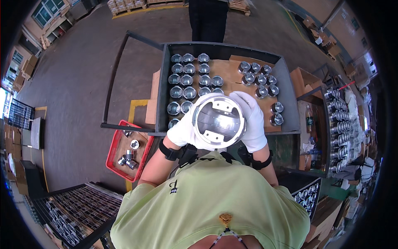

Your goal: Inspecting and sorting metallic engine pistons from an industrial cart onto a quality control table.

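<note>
A shiny metal piston (pixel 219 121) is held up close, its hollow underside and two inner bosses facing me. Around its left side curls my left hand (pixel 187 132), in a white glove. My right hand (pixel 253 120), gloved the same way, grips its right side. Both hands are closed on the rim, and some fingers are hidden behind it. Beyond them lies a grey metal cart tray (pixel 289 83) lined with brown cardboard. Rows of pistons (pixel 188 80) stand in its left part, and looser groups of pistons (pixel 260 79) sit at the right.
A red plastic crate (pixel 111 153) with several pistons rests at the left. A rack of pistons (pixel 340 124) stands at the right, beside a cardboard box (pixel 306 83). Another rack (pixel 78 211) is at lower left. A person in dark trousers (pixel 208 20) stands beyond the tray.
</note>
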Available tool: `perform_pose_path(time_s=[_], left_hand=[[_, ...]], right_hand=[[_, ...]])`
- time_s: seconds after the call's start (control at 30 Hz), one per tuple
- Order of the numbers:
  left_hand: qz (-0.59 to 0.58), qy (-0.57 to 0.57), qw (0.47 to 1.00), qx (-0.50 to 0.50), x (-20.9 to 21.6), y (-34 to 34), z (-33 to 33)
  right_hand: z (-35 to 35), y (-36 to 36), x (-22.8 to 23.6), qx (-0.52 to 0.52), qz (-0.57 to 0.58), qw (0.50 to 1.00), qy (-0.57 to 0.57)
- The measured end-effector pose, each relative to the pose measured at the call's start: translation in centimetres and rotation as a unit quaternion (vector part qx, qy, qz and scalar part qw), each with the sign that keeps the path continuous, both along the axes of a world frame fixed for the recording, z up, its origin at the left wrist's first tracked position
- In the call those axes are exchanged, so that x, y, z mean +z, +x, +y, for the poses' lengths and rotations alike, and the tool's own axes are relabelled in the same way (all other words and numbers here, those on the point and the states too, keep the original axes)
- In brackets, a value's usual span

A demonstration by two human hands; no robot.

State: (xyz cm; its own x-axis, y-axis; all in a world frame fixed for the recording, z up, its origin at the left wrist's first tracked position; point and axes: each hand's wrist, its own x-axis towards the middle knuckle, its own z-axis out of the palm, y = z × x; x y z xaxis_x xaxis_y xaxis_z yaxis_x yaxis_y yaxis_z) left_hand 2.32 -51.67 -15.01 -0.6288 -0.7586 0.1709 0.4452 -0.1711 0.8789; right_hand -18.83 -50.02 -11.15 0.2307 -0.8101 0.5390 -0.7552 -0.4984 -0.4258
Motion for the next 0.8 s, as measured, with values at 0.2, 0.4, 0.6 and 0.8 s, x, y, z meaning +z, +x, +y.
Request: perform_pose_path(time_s=[0.2,0.4,0.6,0.8], left_hand=[[0.087,0.188,0.978,-0.004,0.2,-2.8,-2.8],[-0.351,-0.113,0.918,0.147,-6.6,-4.8,-5.7],[-0.396,0.039,0.906,0.145,-13.1,-7.4,-5.9],[-0.359,0.232,0.87,0.247,-13.4,-7.6,-3.9]], right_hand=[[-2.4,-3.6,-1.6,-0.026,0.061,0.998,0.017],[-5.7,-3.2,-4.3,0.173,-0.014,0.982,0.071],[-9.5,-5.3,-12.9,0.217,-0.095,0.899,0.367],[-16.2,-11.4,-19.8,0.146,-0.015,0.854,0.499]])
